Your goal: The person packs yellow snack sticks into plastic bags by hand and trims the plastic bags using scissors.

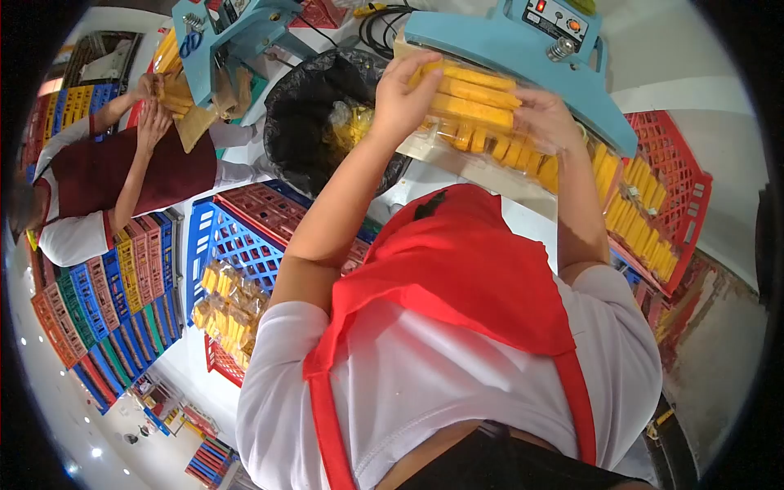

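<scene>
Food-packing workshop, stacked crates

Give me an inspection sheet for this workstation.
Surface: pale ledge, partly covered by yellow sticks.
Job's things: clear pack of yellow sticks, in front of the blue machine; its indicator lights glow.
Clutter: black-lined bin holding yellow material.
Hands: left hand and right hand, fingers holding the pack.
Cables: black cable, looped beside the machine.
Surroundings: co-worker and stacked crates left; red crate right.
</scene>
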The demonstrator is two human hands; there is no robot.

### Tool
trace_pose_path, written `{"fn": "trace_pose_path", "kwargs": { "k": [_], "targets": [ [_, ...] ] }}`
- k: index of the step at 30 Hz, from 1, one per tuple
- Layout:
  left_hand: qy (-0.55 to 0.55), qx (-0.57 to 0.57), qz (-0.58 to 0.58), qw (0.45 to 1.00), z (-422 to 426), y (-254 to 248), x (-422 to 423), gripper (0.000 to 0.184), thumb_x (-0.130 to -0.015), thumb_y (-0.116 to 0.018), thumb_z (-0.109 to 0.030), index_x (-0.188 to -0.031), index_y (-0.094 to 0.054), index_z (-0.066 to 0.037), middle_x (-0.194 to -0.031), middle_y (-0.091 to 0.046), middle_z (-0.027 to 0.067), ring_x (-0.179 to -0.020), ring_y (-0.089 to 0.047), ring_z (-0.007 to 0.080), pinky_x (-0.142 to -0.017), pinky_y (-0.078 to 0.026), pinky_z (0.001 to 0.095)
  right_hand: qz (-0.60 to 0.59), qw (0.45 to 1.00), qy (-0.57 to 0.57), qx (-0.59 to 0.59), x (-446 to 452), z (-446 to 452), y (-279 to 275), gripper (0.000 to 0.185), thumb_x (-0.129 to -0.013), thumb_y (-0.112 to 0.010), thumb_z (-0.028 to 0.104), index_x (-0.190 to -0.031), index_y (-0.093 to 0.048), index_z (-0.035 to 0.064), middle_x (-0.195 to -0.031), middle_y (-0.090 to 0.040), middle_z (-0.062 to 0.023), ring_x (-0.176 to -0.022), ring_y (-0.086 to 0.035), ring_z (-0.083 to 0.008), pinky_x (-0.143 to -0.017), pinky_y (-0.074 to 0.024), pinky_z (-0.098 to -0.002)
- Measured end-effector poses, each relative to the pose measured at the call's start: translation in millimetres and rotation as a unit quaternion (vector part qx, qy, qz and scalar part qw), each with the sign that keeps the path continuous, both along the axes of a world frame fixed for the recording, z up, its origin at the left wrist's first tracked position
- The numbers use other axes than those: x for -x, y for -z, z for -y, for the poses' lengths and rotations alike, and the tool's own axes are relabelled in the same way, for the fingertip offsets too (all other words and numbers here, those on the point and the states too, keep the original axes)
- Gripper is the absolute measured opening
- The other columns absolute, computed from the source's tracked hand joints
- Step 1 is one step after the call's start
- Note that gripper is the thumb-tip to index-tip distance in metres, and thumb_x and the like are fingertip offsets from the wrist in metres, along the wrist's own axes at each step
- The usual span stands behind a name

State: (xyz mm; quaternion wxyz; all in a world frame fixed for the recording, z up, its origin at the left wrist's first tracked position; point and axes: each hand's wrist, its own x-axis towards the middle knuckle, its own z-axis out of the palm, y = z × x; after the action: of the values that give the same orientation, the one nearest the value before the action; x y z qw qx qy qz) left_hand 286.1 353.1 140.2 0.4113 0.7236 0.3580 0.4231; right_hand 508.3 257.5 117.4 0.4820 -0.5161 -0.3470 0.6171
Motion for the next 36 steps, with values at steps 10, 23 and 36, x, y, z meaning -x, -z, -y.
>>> {"fn": "trace_pose_path", "kwargs": {
  "k": [10, 23, 36],
  "targets": [
    [0.011, 0.049, 0.044, 0.998, -1.2, 5.9, 2.2, 0.029, -0.088, -0.040, -0.022, -0.099, -0.057, -0.002, -0.101, -0.056, 0.0112, -0.098, -0.048, 0.0215, -0.086, -0.036, 0.0302, 0.045, 0.999, 0.020, -0.006, 1.6, 2.8, -4.0, 0.040, -0.075, -0.058, 0.004, -0.114, -0.050, 0.0007, -0.076, -0.053, -0.0008, -0.062, -0.047, -0.0075, -0.055, -0.0382, -0.0191],
    [-0.060, 0.172, 0.199, 0.963, 21.0, -42.3, 21.7, 0.022, -0.082, -0.053, -0.012, -0.100, -0.054, -0.001, -0.093, -0.055, 0.0053, -0.079, -0.051, 0.0075, -0.070, -0.043, 0.0222, 0.149, 0.911, 0.317, -0.219, -115.5, 128.5, -79.6, 0.029, -0.076, -0.055, -0.001, -0.104, -0.055, -0.0023, -0.084, -0.060, -0.0084, -0.072, -0.052, -0.0124, -0.066, -0.0430, -0.0258],
    [0.092, 0.398, 0.312, 0.858, 20.1, -64.9, 25.7, 0.031, -0.080, -0.054, -0.006, -0.109, -0.044, -0.004, -0.095, -0.054, 0.0071, -0.084, -0.055, 0.0162, -0.073, -0.046, 0.0290, 0.567, 0.710, 0.014, -0.418, 63.3, 15.4, -127.4, 0.032, -0.070, -0.061, 0.007, -0.102, -0.056, 0.0077, -0.098, -0.058, -0.0132, -0.090, -0.056, -0.0282, -0.073, -0.0455, -0.0326]
  ]
}}
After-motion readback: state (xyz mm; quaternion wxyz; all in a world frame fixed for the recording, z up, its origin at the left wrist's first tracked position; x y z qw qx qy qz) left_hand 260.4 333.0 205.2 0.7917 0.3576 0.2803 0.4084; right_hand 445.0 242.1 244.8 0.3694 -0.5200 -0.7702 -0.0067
